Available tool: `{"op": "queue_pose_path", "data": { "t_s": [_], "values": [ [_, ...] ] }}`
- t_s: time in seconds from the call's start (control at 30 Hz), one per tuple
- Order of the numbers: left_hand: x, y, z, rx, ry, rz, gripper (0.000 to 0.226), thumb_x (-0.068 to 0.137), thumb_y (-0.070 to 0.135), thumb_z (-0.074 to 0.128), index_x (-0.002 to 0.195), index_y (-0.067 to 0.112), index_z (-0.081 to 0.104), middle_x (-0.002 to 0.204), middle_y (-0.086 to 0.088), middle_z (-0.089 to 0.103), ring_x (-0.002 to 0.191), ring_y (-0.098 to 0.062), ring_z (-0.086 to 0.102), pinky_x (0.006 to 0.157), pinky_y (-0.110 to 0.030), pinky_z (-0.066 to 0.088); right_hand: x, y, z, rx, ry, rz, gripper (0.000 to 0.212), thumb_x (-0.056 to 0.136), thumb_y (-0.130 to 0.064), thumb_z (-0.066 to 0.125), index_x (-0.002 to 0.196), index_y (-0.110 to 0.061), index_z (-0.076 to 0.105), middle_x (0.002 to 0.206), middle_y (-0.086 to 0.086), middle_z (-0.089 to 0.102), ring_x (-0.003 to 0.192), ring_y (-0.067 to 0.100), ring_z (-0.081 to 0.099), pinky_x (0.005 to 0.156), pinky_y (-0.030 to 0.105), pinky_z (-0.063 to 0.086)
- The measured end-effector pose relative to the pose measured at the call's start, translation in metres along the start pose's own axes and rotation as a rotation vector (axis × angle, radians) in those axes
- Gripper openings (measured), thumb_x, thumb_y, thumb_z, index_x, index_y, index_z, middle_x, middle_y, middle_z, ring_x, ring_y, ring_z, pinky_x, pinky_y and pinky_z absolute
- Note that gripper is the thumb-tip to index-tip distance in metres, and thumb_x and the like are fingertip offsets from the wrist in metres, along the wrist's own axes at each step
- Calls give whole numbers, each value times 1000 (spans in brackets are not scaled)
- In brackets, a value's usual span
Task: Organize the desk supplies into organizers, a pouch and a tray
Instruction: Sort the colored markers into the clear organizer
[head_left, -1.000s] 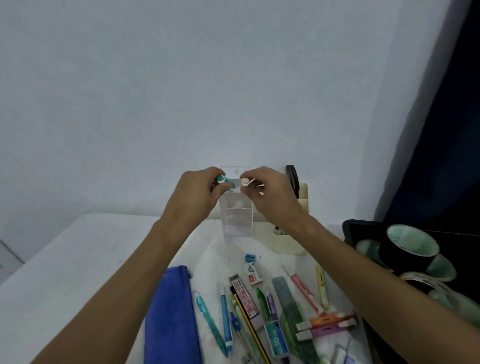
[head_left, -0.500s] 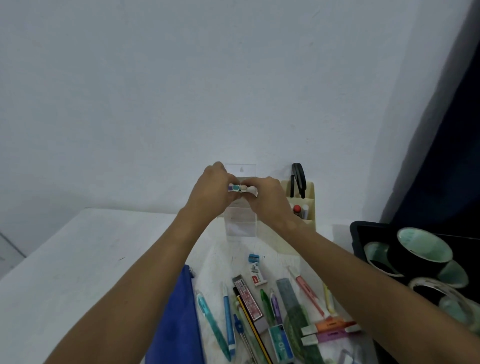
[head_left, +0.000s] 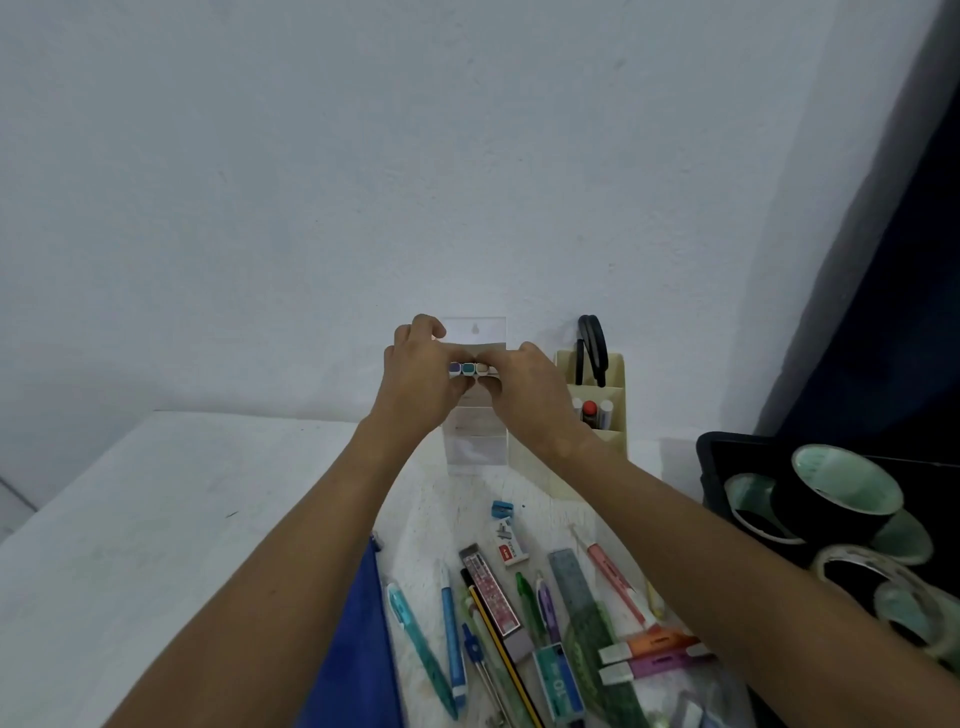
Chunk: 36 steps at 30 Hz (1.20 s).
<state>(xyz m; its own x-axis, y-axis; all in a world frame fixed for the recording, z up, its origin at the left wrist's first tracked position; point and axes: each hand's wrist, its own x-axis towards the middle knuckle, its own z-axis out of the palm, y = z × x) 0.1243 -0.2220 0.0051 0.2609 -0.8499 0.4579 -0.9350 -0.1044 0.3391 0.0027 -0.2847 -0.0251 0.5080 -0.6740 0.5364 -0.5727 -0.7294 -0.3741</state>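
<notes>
Nearest the camera, below the two forearms, a blue pouch (head_left: 358, 644) lay on the white bench (head_left: 130, 519) under the left arm. Just to its right sat a loose spread of supplies: teal and blue pens (head_left: 451, 634), a yellow-and-black pencil (head_left: 501, 654), a grey ruler (head_left: 571, 582), a pink marker (head_left: 615, 582), and orange and purple highlighters (head_left: 652, 652). A little farther on, between the arms, a white eraser (head_left: 509, 543) lay just beside a small blue sharpener (head_left: 502, 510). Off beyond the right arm, a black tray (head_left: 714, 467) held rolls of tape (head_left: 841, 488). Farther still, the left hand (head_left: 421, 374) and right hand (head_left: 524, 382) met, fingers curled, pinching between them a short row of small capped items (head_left: 471, 368) in purple, teal and pale tones; what these were could not be told. The hands held that row in front of the upper part of a clear organizer (head_left: 475, 441), which stood against the wall. Just right of the hands stood a cream organizer (head_left: 615, 395) with black scissors (head_left: 592, 348) upright in its rear slot and a few small capped pieces in front.
</notes>
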Motion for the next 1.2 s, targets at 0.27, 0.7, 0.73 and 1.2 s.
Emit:
{"op": "queue_pose_path", "data": {
  "t_s": [0.27, 0.7, 0.73, 1.2],
  "values": [
    [-4, 0, 10, -41, 7, 46, 26, 80, 10, 70, 106, 16, 70, 111, -11, 48, 96, -26, 53, 79, -38, 52, -5, 2, -2, -28, 7, -56, 36, 92, -10, 57, 125, -25, 59, 105, 1, 71, 87, 21, 55, 70, 28, 44],
    [-120, -13, -6, -113, -237, -220, 52, 86, 24, 63, 135, 17, 48, 135, -8, 37, 99, -24, 58, 91, -32, 47, -86, -23, -37, 193, -450, 36, 37, 87, -17, 64, 124, -13, 62, 120, 2, 65, 88, 12, 61, 83, 18, 44],
    [-130, -16, -5, -97, -274, -253, 50, 87, 25, 63, 135, 19, 49, 135, -8, 39, 102, -24, 58, 92, -31, 46, -94, -24, -39, 178, -514, 32, 34, 87, -18, 64, 121, -14, 64, 115, 1, 68, 82, 9, 60, 79, 17, 46],
    [-207, 63, 20, -180, -695, 11, 13, 85, 29, 63, 95, 23, 68, 88, 6, 67, 74, -8, 60, 68, -22, 49, -189, 3, -109, -56, -934, 256, 16, 85, -15, 66, 101, -15, 68, 86, -2, 68, 60, 12, 66, 53, 27, 56]
  ]
}}
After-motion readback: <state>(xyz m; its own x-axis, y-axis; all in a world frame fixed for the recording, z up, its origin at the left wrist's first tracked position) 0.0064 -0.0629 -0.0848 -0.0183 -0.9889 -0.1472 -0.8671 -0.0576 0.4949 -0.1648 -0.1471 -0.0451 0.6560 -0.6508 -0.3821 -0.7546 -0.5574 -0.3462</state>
